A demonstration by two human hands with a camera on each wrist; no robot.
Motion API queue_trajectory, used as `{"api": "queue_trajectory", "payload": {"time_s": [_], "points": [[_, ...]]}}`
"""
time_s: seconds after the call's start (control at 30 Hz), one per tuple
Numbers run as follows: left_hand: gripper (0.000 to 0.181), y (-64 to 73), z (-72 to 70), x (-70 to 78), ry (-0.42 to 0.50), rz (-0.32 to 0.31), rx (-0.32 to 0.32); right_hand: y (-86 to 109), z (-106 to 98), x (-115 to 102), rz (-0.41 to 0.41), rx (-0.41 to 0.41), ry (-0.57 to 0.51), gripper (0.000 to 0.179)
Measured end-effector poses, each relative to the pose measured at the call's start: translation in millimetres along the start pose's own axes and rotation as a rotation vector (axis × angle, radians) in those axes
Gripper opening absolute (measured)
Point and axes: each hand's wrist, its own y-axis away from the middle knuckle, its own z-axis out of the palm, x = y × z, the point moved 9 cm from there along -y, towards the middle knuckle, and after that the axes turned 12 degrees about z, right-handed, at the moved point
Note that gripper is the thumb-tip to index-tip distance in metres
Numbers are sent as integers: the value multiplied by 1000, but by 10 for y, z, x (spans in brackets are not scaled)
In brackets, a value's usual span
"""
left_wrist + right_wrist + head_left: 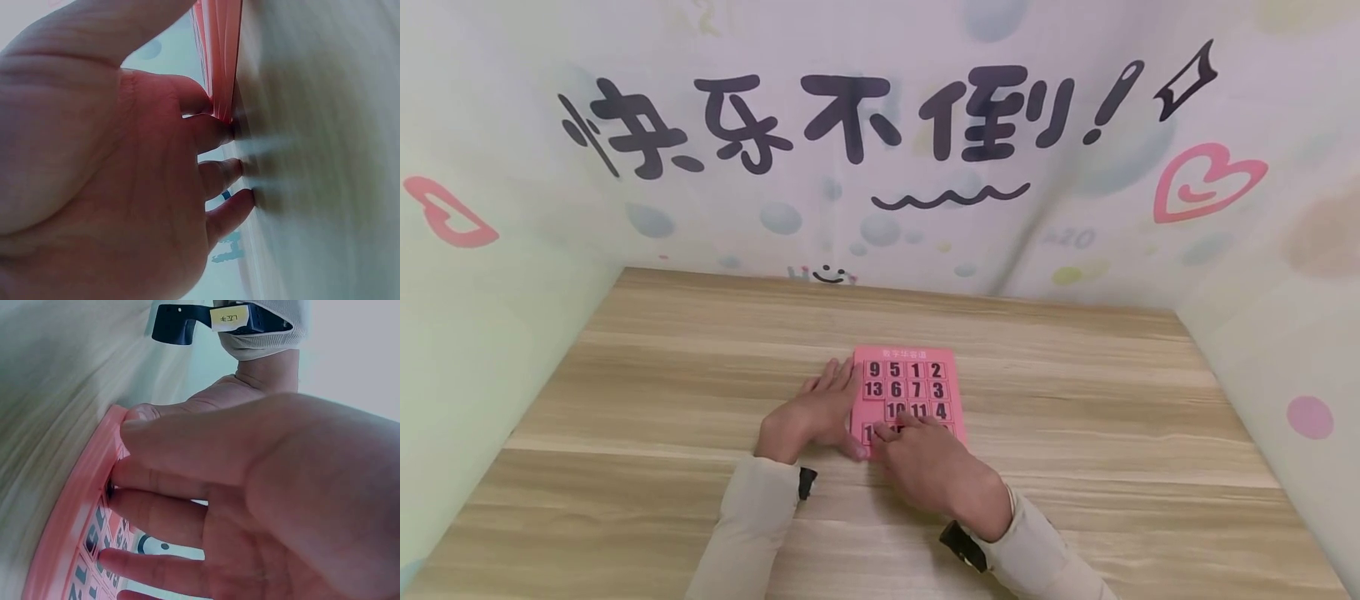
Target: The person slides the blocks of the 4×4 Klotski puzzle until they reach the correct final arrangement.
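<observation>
A pink sliding number puzzle (pixel 906 354) lies flat on the table, its numbered tiles in rows with a gap at the left of the third row. Beside its left edge rests my left hand (pixel 812 414), fingers spread and thumb at the near left corner. In the left wrist view, fingertips of the left hand (pixel 131 169) touch the tabletop by the puzzle's side (pixel 224 59). My right hand (pixel 928 462) reaches over the near edge, its fingertips on the bottom-row tiles and partly covering them. Extended fingers of the right hand (pixel 269 494) meet the tiles in the right wrist view.
The wood-grain table (pixel 647 375) runs back to a pale printed wall (pixel 910 242) with large dark lettering, and side walls stand left and right. Black straps or mounts sit at both sleeve cuffs, one being the right-hand mount (pixel 962 546).
</observation>
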Motion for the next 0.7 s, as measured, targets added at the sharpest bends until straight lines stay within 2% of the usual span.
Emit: {"api": "queue_trajectory", "payload": {"time_s": [0.13,0.23,0.33,0.4,0.53,0.7], "points": [[125,4,-6,12,-3,3,-4,-9,-51,31,-35,41,-18,24],[125,6,-10,20,-4,6,-7,-71,-133,101,-60,136,-136,14],[124,4,-8,14,-9,6,-12,-168,-169,214,-47,237,-246,14],[123,-2,1,8,-11,5,-17,-228,-119,293,-4,240,-275,21],[122,-4,19,-5,-17,5,-23,-304,23,371,67,197,-237,43],[122,0,17,-15,-23,1,-24,-338,104,377,81,173,-235,45]]}}
